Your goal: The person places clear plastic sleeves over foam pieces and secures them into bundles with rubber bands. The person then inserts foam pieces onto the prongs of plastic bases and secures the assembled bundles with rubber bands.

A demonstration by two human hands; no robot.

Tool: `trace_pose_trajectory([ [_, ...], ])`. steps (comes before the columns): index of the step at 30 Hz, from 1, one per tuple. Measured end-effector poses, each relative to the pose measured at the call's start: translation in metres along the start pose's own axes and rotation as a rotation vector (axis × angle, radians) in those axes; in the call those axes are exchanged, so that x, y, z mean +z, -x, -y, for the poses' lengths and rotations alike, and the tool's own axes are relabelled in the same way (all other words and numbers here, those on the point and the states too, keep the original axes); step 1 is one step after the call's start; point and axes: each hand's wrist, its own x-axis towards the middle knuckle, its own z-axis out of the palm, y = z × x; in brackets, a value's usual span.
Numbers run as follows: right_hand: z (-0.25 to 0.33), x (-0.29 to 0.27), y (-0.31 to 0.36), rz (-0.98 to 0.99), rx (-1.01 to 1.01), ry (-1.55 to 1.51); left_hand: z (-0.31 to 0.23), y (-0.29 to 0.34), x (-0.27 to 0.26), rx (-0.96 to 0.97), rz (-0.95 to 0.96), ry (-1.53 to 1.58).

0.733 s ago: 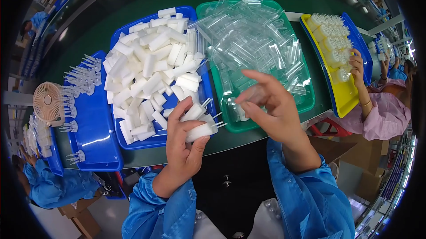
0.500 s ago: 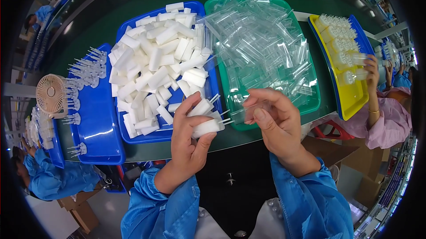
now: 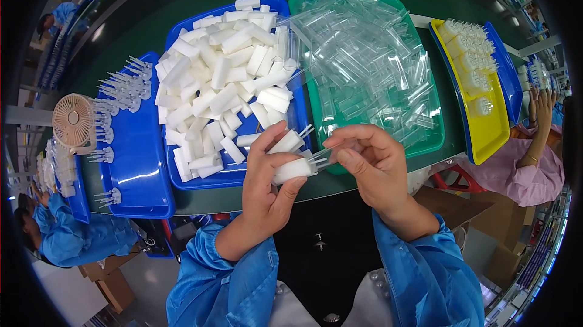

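Between the fingers and thumb of my left hand (image 3: 262,190) are white foam pieces, the nearest one a foam cylinder (image 3: 291,171). Thin clear prongs (image 3: 317,161) stick out of their right ends. My right hand (image 3: 382,172) pinches a clear plastic sleeve (image 3: 335,151) at the prong tips; its fingers partly hide it. Whether the sleeve goes over the prongs or only touches them, I cannot tell. Both hands hover at the table's near edge, in front of a blue tray (image 3: 302,111) heaped with white foam pieces (image 3: 221,72) and a green tray (image 3: 432,136) full of clear plastic sleeves (image 3: 358,54).
At left, another blue tray (image 3: 130,169) bears clear pronged parts (image 3: 124,87), beside a small beige fan (image 3: 74,122). On the right stands a yellow tray (image 3: 493,129) with finished-looking white and clear pieces (image 3: 467,51). A co-worker in a pink sleeve (image 3: 534,175) sits beyond it.
My right hand has come closer to my left, bringing the clear sleeve to the prongs. The co-worker's hand has left the yellow tray. The view has shifted slightly.
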Motion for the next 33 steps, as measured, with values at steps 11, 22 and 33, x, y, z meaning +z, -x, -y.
trace_pose_trajectory([
  [11,0.007,0.002,-0.001,-0.025,0.012,0.073,-0.002,0.000,0.002,-0.007,0.006,0.027],
  [22,-0.006,-0.002,-0.001,-0.008,0.058,-0.203,-0.002,0.000,0.005,-0.109,-0.009,0.133],
  [33,-0.013,0.008,0.002,-0.064,-0.028,-0.298,-0.006,-0.005,0.012,-0.057,-0.152,0.011],
])
